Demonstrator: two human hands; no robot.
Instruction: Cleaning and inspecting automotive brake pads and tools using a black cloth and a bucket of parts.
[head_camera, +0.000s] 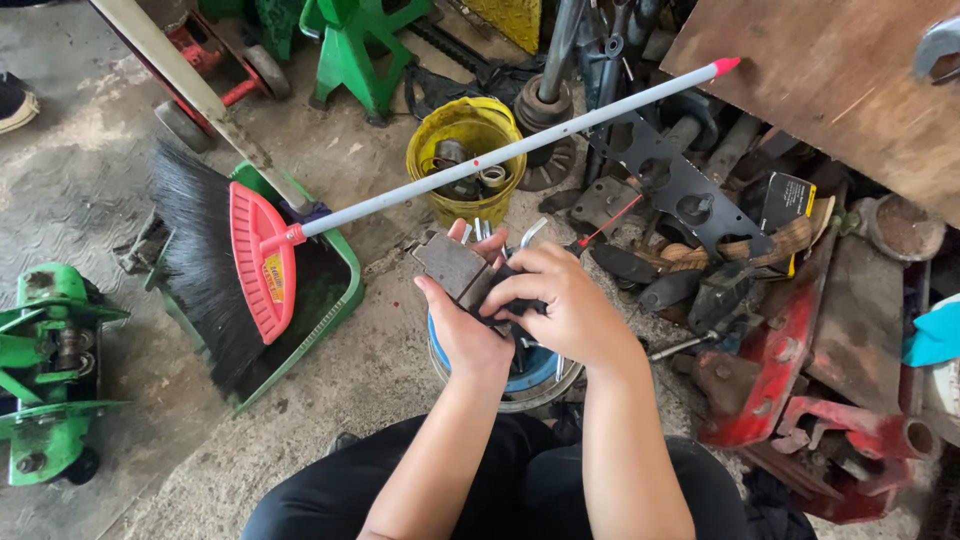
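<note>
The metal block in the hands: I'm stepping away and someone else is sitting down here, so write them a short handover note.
Left hand: palm up, cradling the worn metal block.
Right hand: laid over the block's near end, gripping it.
Both are held above a blue tin on the concrete floor; a yellow bucket of metal parts stands just beyond.
Done: block lifted clear of the floor.
Left: it hasn't been set down anywhere.

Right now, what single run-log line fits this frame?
left hand: holds grey metal block | right hand: grips block's dark end | below: blue-lined tin | left: broom in green dustpan
</note>
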